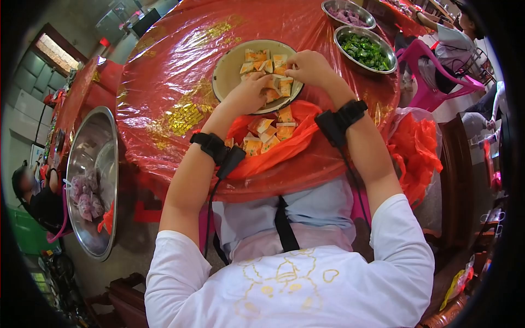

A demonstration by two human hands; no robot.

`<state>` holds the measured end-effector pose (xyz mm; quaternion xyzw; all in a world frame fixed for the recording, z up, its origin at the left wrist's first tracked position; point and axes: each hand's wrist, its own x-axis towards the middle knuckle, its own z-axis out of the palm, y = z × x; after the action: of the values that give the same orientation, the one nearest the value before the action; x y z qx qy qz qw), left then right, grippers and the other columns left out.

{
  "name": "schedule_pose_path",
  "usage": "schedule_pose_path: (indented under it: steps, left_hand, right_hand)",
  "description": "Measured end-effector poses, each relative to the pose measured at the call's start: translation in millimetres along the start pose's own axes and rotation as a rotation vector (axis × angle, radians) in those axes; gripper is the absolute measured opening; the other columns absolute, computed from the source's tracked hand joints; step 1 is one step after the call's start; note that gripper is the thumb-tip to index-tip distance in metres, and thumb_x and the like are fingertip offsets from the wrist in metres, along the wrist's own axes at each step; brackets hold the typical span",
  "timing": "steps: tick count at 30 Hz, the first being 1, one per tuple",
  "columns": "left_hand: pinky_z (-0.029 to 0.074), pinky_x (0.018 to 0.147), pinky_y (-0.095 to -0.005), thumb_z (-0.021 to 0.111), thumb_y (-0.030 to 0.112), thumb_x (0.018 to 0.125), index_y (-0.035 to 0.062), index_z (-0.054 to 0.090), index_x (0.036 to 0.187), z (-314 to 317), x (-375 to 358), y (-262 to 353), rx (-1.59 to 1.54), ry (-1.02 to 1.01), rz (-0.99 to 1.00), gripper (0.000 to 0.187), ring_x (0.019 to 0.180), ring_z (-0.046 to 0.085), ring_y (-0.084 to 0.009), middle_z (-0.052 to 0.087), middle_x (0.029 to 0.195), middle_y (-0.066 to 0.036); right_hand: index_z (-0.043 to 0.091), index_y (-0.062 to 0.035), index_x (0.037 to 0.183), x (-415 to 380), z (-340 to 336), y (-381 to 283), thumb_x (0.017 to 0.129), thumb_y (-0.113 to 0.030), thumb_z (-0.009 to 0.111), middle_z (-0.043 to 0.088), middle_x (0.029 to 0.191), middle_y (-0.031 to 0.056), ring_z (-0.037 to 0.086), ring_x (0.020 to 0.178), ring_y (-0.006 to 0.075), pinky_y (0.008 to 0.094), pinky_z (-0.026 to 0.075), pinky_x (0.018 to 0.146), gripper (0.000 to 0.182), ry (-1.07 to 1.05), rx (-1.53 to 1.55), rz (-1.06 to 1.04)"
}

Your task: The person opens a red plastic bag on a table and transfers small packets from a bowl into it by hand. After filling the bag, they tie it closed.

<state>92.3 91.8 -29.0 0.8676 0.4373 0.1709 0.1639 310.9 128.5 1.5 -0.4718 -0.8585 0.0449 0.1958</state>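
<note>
Head view, looking down over a round desk (164, 82) under a red plastic sheet with gold print. Big steel basin (93, 180) stands off the desk's left side, pinkish lumps inside. Red plastic bag (284, 147) lies open at the near edge of the desk, holding small orange and white packets (262, 134). Round pale plate (229, 68) sits just beyond the bag, more packets spread on it. Two steel bowls further right: one with chopped greens (365, 50), one with purplish pieces (348, 13). Left hand (249, 94) rests on the plate's near rim, fingers curled over packets; whether it grips one I cannot tell. Right hand (309, 66) is over the plate's right side, fingertips pinched on a packet. Both wrists wear black straps.
</note>
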Motion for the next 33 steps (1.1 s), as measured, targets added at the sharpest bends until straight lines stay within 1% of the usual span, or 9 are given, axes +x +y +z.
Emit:
schedule_pose_path:
  steps: [4,12,16,18,19,21,22,25,33]
  left_hand:
    - [0.038,0.098,-0.0397,0.063,0.017,0.078,0.0047,0.055,0.119,-3.1,-1.8,1.3,0.135,-0.102,-0.153,0.043,0.118,0.043,-0.0343,0.048,0.124,-0.017]
    - [0.05,0.074,-0.0339,0.075,0.02,0.07,0.0038,0.063,0.103,-19.8,-7.1,23.1,-0.06,0.146,-0.164,0.038,0.083,0.061,-0.0227,0.063,0.091,-0.012]
    - [0.05,0.068,-0.0322,0.078,0.027,0.067,0.0038,0.064,0.097,-49.0,-12.8,40.5,-0.148,0.319,-0.137,0.041,0.076,0.063,-0.0222,0.064,0.084,-0.009]
    - [0.05,0.066,-0.0273,0.08,0.02,0.067,0.0029,0.062,0.1,-72.9,-27.8,58.1,-0.363,0.193,-0.046,0.041,0.074,0.06,-0.0137,0.064,0.085,-0.007]
    - [0.05,0.066,-0.0273,0.08,0.02,0.067,0.0029,0.062,0.1,-80.8,-35.1,61.4,-0.364,0.191,-0.047,0.041,0.074,0.06,-0.0137,0.064,0.085,-0.007]
    - [0.048,0.063,-0.0292,0.08,0.03,0.064,0.0031,0.063,0.094,-89.8,-48.4,64.5,-0.383,-0.111,0.064,0.044,0.067,0.06,-0.0198,0.063,0.076,-0.009]
    - [0.048,0.063,-0.0292,0.08,0.03,0.064,0.0031,0.063,0.094,-89.7,-51.5,66.0,-0.385,-0.111,0.063,0.044,0.067,0.06,-0.0198,0.063,0.076,-0.009]
    - [0.049,0.066,-0.0306,0.081,0.024,0.063,0.003,0.063,0.097,-85.8,-52.8,67.7,-0.128,-0.483,-0.012,0.044,0.074,0.062,-0.0194,0.063,0.079,-0.008]
    - [0.049,0.066,-0.0313,0.081,0.028,0.059,0.0037,0.065,0.095,-64.6,-59.4,52.9,0.06,-0.664,-0.112,0.046,0.075,0.063,-0.0211,0.064,0.079,-0.009]
  right_hand:
    - [0.067,-0.0091,0.081,-1.1,-1.8,-2.0,0.073,-0.03,0.063,0.062,0.071,0.0129,0.061,0.071,0.0297,0.0399,0.048,0.065,0.022,-0.005,0.006,0.002]
    - [0.069,-0.0114,0.084,0.2,-4.7,-4.6,0.075,-0.031,0.061,0.064,0.075,0.011,0.063,0.075,0.0284,0.0405,0.049,0.068,0.023,-0.052,-0.028,0.032]
    - [0.068,-0.0101,0.082,-1.3,-2.9,-3.4,0.074,-0.03,0.063,0.063,0.073,0.0127,0.062,0.072,0.0298,0.0405,0.048,0.066,0.022,-0.026,-0.004,0.036]
    - [0.068,-0.01,0.082,-0.5,-1.6,-1.3,0.074,-0.03,0.063,0.063,0.073,0.0128,0.062,0.072,0.03,0.0407,0.048,0.066,0.022,-0.022,-0.005,0.022]
    - [0.068,-0.0099,0.082,-0.7,-1.8,-2.4,0.074,-0.03,0.063,0.063,0.073,0.0129,0.062,0.072,0.0302,0.041,0.048,0.066,0.022,-0.017,-0.006,0.008]
    - [0.069,-0.0112,0.084,-1.9,-6.8,-7.5,0.075,-0.031,0.061,0.065,0.076,0.0117,0.063,0.076,0.0288,0.041,0.049,0.069,0.023,-0.054,-0.033,0.042]
    - [0.069,-0.0125,0.086,-1.8,-9.6,-10.2,0.076,-0.031,0.059,0.066,0.08,0.0104,0.064,0.08,0.0275,0.041,0.05,0.072,0.024,-0.088,-0.062,0.071]
    - [0.068,-0.0097,0.083,-2.1,-5.1,-6.9,0.074,-0.031,0.063,0.063,0.073,0.0134,0.062,0.073,0.0308,0.0412,0.048,0.066,0.024,-0.02,-0.034,0.031]
    - [0.069,-0.0099,0.085,-0.8,-1.3,-2.7,0.074,-0.032,0.063,0.064,0.075,0.0132,0.062,0.074,0.03,0.0407,0.048,0.067,0.025,-0.028,-0.022,0.034]
